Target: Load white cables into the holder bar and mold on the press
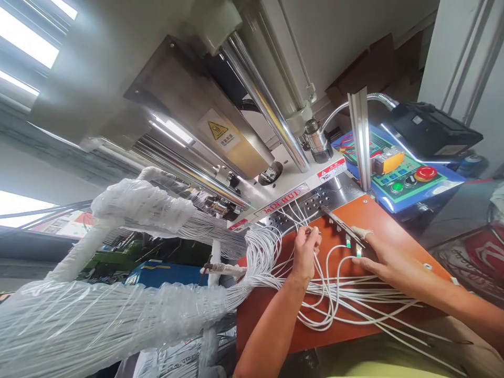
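Observation:
My left hand (307,252) is closed in a pinch around a white cable, just in front of the machine's front edge. To its right, my right hand (372,252) grips one end of a long metal bar (342,227) between thumb and fingers. The bar's far end rests near the machine's metal plate. Small green-and-white connector pieces (358,251) sit along the bar near my right thumb. White cables (334,294) loop across the orange table (389,231) beneath both hands.
The machine head (275,202) with steel rods stands ahead. A blue control panel (409,181) with red and green buttons is at the right, beside an upright metal profile (359,136). Thick wrapped cable bundles (118,325) fill the left.

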{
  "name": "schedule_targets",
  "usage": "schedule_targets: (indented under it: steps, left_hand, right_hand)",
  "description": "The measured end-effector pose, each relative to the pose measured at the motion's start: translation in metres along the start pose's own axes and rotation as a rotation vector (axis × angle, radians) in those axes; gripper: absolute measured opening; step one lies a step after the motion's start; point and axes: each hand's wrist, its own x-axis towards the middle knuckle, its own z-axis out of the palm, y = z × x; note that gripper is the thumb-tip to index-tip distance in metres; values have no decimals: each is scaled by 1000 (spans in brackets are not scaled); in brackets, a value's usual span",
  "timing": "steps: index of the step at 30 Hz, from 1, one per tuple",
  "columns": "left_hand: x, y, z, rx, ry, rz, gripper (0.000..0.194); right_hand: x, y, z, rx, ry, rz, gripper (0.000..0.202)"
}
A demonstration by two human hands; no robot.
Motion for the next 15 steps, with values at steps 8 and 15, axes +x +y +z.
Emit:
schedule_targets:
  steps: [8, 15]
  left_hand:
    - [0, -4, -5, 119, -9, 99, 22]
    - [2, -1, -7, 519, -127, 368, 10]
  right_hand:
    - [-1, 1, 0, -13, -10, 14, 64]
    - [-2, -5, -3, 0, -33, 20, 60]
